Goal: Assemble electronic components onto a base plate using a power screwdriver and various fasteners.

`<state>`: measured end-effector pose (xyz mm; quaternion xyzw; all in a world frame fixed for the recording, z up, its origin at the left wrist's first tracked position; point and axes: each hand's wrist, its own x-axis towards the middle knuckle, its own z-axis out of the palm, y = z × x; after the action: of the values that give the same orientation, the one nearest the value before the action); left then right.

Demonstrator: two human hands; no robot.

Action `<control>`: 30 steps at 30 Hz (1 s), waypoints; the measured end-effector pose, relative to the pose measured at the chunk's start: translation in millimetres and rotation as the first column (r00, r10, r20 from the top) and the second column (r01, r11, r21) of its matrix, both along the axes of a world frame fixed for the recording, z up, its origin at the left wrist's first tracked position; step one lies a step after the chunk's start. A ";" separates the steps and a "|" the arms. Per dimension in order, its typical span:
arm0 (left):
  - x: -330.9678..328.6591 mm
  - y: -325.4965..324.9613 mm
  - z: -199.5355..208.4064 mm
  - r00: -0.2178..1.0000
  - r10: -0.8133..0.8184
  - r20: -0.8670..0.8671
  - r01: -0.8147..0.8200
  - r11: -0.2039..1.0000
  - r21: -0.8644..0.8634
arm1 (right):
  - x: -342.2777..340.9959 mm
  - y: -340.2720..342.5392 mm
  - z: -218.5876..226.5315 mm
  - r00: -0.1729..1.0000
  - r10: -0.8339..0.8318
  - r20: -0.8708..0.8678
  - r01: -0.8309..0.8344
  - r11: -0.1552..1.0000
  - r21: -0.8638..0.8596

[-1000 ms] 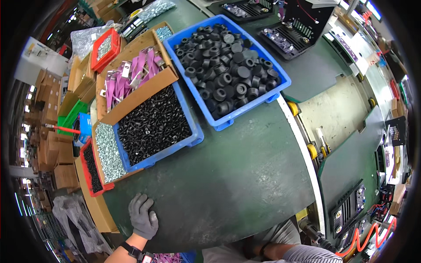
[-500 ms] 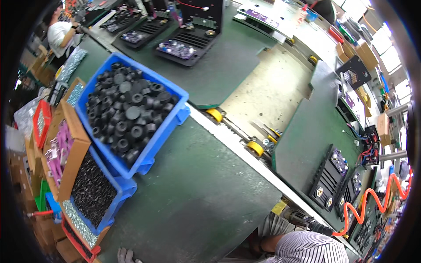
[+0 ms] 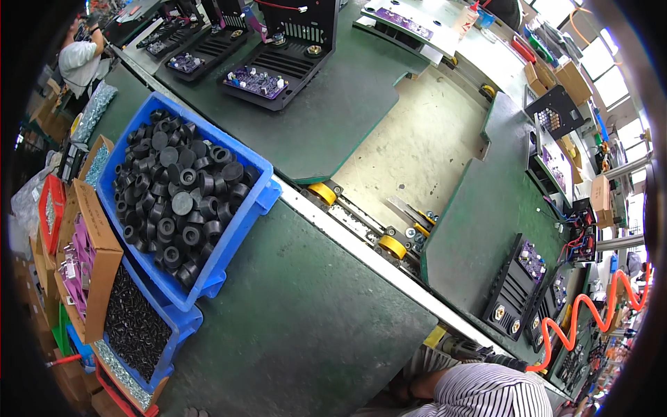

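Note:
Only the grey-gloved fingertips of my left hand [image 3: 195, 413] show at the lower edge, by the green worktop [image 3: 306, 292]; their grip is hidden. My right arm, in a striped sleeve [image 3: 490, 390], comes in at the lower right. Its bare forearm [image 3: 425, 383] passes beside the worktop's near edge, and the hand is out of sight. Close to that sleeve lies a dark power driver [image 3: 479, 353] with a coiled orange hose [image 3: 587, 316]. A blue bin [image 3: 240, 233] heaped with black rubber feet [image 3: 182, 201] stands left of the worktop's middle.
A second blue bin [image 3: 182, 321] holds small black screws. Beside it are a cardboard box [image 3: 104, 267] of purple parts and a red tray [image 3: 52, 215]. Black panels with circuit boards [image 3: 256, 82] stand beyond the rail [image 3: 354, 240]; more panels [image 3: 514, 285] lie right. A person [image 3: 80, 59] is far left.
The view has shifted slightly, so the bins and worktop sit further left and the picture is sharper. My left hand has sunk lower, leaving just fingertips. My right arm stays nearly in place.

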<state>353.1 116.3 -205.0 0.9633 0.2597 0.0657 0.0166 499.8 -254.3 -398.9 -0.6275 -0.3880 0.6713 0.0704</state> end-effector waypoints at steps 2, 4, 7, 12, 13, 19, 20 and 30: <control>0.2 1.3 0.2 1.000 0.002 -0.013 -0.001 1.000 0.011 | 1.7 3.8 1.8 1.000 -0.006 -0.002 0.006 1.000 -0.003; 0.3 1.9 0.1 1.000 -0.002 -0.006 0.002 1.000 0.004 | 3.7 7.3 3.5 1.000 -0.014 -0.009 0.014 1.000 -0.004; 0.7 2.2 -0.8 1.000 -0.003 -0.006 0.003 1.000 0.015 | 7.5 12.4 5.5 1.000 -0.030 -0.007 0.030 0.999 -0.012; 0.2 1.9 1.0 1.000 0.010 0.018 -0.010 0.999 0.046 | 17.6 23.2 9.8 0.998 -0.056 0.008 0.057 0.998 -0.016; 0.2 2.4 1.6 1.000 0.003 0.029 -0.005 0.999 0.052 | 20.8 25.6 10.7 0.998 -0.061 0.017 0.061 0.998 -0.013; -3.6 2.8 4.2 0.995 -0.029 0.099 0.021 0.996 0.081 | 38.0 40.0 13.9 0.992 -0.109 0.066 0.109 0.994 -0.004; -5.2 1.7 4.3 0.993 -0.017 0.118 0.008 0.997 0.081 | 40.4 42.1 13.9 0.990 -0.120 0.074 0.120 0.993 -0.001; -33.8 17.6 -15.1 0.989 -0.073 0.125 0.074 0.997 -0.008 | 44.7 51.7 9.6 0.971 -0.213 0.112 0.211 0.977 0.034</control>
<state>319.3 133.9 -220.1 0.9661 0.2228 0.1234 0.0412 544.5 -202.6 -389.3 -0.7020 -0.3295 0.6186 0.1261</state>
